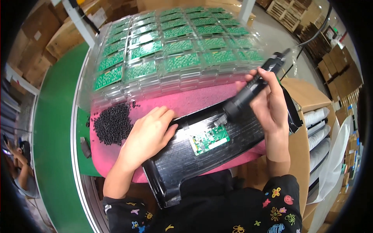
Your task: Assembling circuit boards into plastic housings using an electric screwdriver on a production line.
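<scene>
A long black plastic housing (pixel 175 155) lies tilted across a pink pad in front of me. A green circuit board (pixel 210 140) sits on its inner face. My left hand (pixel 152 132) grips the housing's far edge, thumb on the inside and fingers curled over the rim. In my right hand (pixel 270 99) is a black electric screwdriver (pixel 245 94), held at a slant. Its tip end points down at the board's far right corner, blurred there, so contact with a screw cannot be made out.
Stacked clear trays of green circuit boards (pixel 178 42) stand beyond the pink pad (pixel 163 101). A heap of small black screw-like pieces (pixel 113 124) lies left of my left hand. At right, an open carton (pixel 311 101) holds wrapped parts. The screwdriver's cord (pixel 316 33) runs up right. Another person (pixel 23 167) is far left.
</scene>
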Tool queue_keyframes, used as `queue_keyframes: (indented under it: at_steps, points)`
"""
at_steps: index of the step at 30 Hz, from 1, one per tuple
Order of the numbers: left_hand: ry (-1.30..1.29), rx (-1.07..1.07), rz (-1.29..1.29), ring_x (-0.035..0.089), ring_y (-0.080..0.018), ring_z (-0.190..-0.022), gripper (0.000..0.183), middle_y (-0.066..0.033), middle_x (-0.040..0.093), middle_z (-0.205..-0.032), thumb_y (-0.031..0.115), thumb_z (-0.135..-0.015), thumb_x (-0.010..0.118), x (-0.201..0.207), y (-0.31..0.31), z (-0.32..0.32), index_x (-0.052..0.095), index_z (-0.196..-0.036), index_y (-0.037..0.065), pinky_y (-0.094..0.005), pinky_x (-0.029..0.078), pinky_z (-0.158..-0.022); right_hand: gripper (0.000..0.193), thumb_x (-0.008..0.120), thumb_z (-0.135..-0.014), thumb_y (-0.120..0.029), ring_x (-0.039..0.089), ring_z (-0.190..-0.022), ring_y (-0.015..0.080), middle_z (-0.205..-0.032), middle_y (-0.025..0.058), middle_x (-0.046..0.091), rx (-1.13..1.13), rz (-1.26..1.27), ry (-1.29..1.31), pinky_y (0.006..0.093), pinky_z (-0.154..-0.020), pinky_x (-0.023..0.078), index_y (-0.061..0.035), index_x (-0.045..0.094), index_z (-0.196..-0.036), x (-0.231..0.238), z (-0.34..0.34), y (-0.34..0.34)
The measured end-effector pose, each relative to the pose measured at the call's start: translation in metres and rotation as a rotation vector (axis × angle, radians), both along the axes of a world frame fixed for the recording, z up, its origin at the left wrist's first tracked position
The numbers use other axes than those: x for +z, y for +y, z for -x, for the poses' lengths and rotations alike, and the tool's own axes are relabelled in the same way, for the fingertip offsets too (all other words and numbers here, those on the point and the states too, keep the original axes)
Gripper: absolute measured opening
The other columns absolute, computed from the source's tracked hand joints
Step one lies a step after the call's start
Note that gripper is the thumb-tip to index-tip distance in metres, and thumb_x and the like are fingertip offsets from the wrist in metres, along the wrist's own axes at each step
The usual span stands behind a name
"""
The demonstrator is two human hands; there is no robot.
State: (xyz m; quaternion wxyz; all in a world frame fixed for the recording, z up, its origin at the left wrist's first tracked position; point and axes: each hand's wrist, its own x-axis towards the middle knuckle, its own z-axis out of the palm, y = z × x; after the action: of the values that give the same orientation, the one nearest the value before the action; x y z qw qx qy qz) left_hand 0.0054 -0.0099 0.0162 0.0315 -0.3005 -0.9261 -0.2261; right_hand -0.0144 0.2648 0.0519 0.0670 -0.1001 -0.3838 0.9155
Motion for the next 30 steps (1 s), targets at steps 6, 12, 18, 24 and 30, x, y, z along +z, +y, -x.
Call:
queue_keyframes:
  at_steps: [6, 12, 18, 24, 30]
  points:
    - [0.053, 0.039, 0.069, 0.060, -0.0383, -0.077, 0.017, -0.0167, 0.059, -0.078, 0.016, -0.083, 0.066, -0.003, 0.006, 0.001, 0.059, -0.080, 0.001, -0.0465, 0.047, -0.066, 0.023, 0.061, -0.089, -0.005, 0.062, -0.093, 0.0232, -0.100, 0.0100, 0.058, 0.169, -0.025, 0.039, 0.0539, -0.085, 0.055, -0.0009, 0.056, -0.111, 0.003, -0.028, 0.020]
    - [0.141, 0.068, -0.199, 0.062, -0.0375, -0.070, 0.021, -0.0206, 0.062, -0.081, -0.011, -0.076, 0.060, 0.036, 0.007, -0.033, 0.065, -0.096, -0.006, -0.0385, 0.047, -0.062, 0.025, 0.058, -0.082, 0.003, 0.049, -0.087, 0.0083, -0.099, 0.0029, 0.051, -0.661, -0.671, 0.601, 0.0231, -0.076, 0.043, -0.0016, 0.056, -0.107, 0.026, -0.036, 0.098]
    - [0.590, 0.266, -0.219, 0.069, -0.0297, -0.078, 0.016, -0.0166, 0.072, -0.089, 0.004, -0.086, 0.071, 0.040, -0.026, -0.080, 0.072, -0.099, -0.004, -0.0356, 0.054, -0.073, 0.036, 0.063, -0.082, -0.004, 0.054, -0.100, 0.0137, -0.105, 0.0080, 0.055, -0.943, -1.503, -0.022, 0.0242, -0.090, 0.044, 0.0019, 0.051, -0.116, -0.010, -0.048, 0.313]
    - [0.968, 1.182, -0.615, 0.051, -0.0173, -0.065, 0.024, -0.0097, 0.060, -0.070, 0.015, -0.089, 0.070, 0.001, -0.164, -0.148, 0.066, -0.084, -0.008, -0.0345, 0.045, -0.063, 0.052, 0.067, -0.072, -0.015, 0.054, -0.111, 0.0401, -0.116, 0.0255, 0.058, -1.082, -2.015, -0.523, 0.0449, -0.102, 0.040, 0.0036, 0.055, -0.119, -0.124, -0.101, 0.465]
    - [0.325, 1.179, -1.538, 0.062, -0.0174, -0.092, 0.023, -0.0065, 0.064, -0.100, 0.020, -0.084, 0.065, 0.007, -0.183, -0.182, 0.065, -0.099, 0.003, -0.0308, 0.050, -0.080, 0.085, 0.059, -0.078, -0.055, 0.052, -0.125, 0.0395, -0.133, 0.0286, 0.053, -0.564, -1.939, -1.214, 0.0448, -0.106, 0.038, 0.0055, 0.047, -0.136, -0.197, -0.144, 0.558]
